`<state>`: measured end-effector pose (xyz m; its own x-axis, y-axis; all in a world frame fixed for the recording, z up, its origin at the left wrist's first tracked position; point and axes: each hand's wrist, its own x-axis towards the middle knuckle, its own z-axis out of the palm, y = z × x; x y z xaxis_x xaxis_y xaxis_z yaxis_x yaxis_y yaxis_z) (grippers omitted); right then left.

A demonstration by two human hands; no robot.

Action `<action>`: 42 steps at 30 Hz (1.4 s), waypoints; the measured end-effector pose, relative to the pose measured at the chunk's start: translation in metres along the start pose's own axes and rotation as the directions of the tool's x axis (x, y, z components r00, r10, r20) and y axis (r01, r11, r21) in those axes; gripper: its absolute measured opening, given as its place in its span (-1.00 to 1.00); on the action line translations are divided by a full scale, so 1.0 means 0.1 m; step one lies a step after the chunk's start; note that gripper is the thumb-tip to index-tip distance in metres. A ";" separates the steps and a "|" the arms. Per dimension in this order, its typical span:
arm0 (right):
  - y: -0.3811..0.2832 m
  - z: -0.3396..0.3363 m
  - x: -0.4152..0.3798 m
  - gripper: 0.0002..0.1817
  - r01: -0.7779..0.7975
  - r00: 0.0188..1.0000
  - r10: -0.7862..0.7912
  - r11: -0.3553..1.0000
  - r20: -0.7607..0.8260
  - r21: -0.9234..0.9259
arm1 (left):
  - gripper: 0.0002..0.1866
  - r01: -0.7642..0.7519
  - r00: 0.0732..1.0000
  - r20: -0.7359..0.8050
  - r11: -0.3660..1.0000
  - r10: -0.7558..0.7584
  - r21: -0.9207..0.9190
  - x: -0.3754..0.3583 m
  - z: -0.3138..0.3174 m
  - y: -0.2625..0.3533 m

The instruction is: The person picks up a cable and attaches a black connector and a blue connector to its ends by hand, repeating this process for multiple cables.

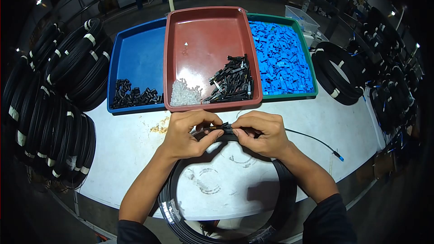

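Both hands meet at the top of a large black cable coil [289, 185], which lies over the table's front edge with clear tape round it. My left hand [193, 133] pinches a small black part [226, 126]. From the other side my right hand [260, 131] pinches at the same black part, its fingertips close to the left ones. What exactly lies between the fingertips is partly hidden. A black cable end with a blue connector [338, 156] sticks out to the right of my right hand.
Behind the hands stand a blue tray [140, 49] with black pieces, a red tray [208, 29] with clear and black parts, and a green tray [312, 77] full of blue pieces. Black coils [54, 131] are stacked at left, more coils [337, 72] at right.
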<state>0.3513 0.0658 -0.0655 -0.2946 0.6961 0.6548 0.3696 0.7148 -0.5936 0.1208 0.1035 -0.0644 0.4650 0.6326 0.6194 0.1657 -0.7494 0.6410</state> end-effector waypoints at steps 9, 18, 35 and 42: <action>0.01 0.00 -0.01 -0.86 -0.009 1.000 0.009 1.000 0.024 -0.003 | -0.84 -0.017 1.000 -0.002 0.998 0.017 -0.065 0.01 0.00 0.00; 0.05 0.01 0.01 -0.85 0.197 0.979 -0.201 0.975 -0.032 -0.104 | -0.85 0.116 0.993 -0.002 0.961 -0.120 -0.249 -0.02 0.04 -0.02; 0.01 -0.02 -0.01 -0.86 0.176 0.984 -0.178 0.981 -0.022 -0.087 | -0.78 -0.006 1.000 0.027 0.995 0.009 -0.102 0.03 0.02 0.05; 0.01 0.00 0.00 -0.85 0.118 0.993 -0.118 0.993 -0.024 -0.025 | -0.76 -0.165 0.986 0.013 0.986 0.165 0.004 0.02 0.02 -0.02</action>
<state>0.3519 0.0665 -0.0660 -0.3147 0.6048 0.7316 0.3543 0.7899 -0.5006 0.1234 0.1059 -0.0658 0.4968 0.4979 0.7108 0.0905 -0.8443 0.5282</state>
